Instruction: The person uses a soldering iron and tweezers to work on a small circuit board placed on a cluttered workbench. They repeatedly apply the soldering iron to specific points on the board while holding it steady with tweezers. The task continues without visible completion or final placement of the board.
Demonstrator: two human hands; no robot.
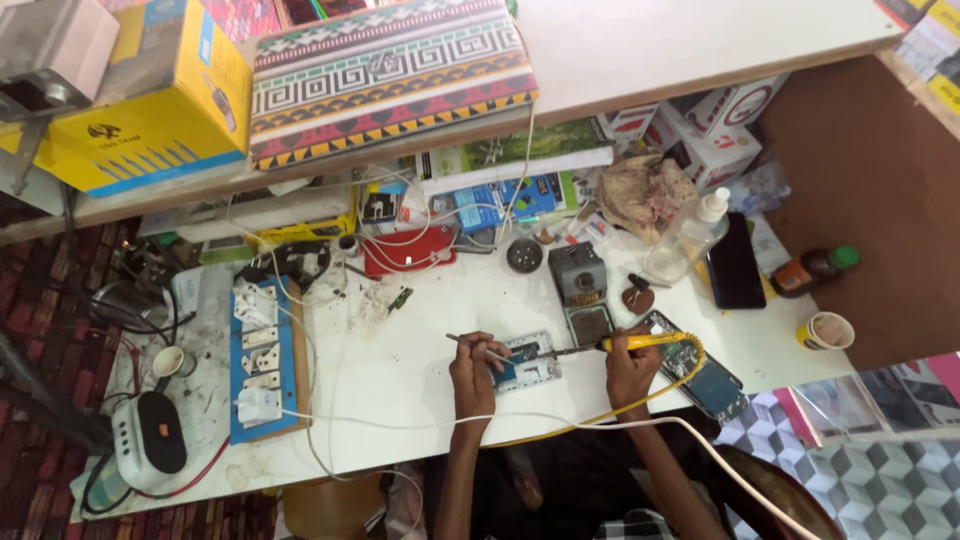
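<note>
1 soldering iron (640, 343) in right hand (628, 372), 1 tweezers (478, 348) in left hand (472, 378), over 1 opened phone (528, 362)

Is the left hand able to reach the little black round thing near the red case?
Probably yes, though not freely. The left hand is busy holding tweezers over the opened phone. The round black thing lies farther up the white table, with bare table between them.

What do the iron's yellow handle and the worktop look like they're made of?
The soldering iron in the right hand has a yellow handle that looks like smooth moulded plastic, with an even, slightly glossy colour; its thin tip looks like metal. The white worktop seems laminate or painted board: flat, matt, scuffed and stained.
</note>
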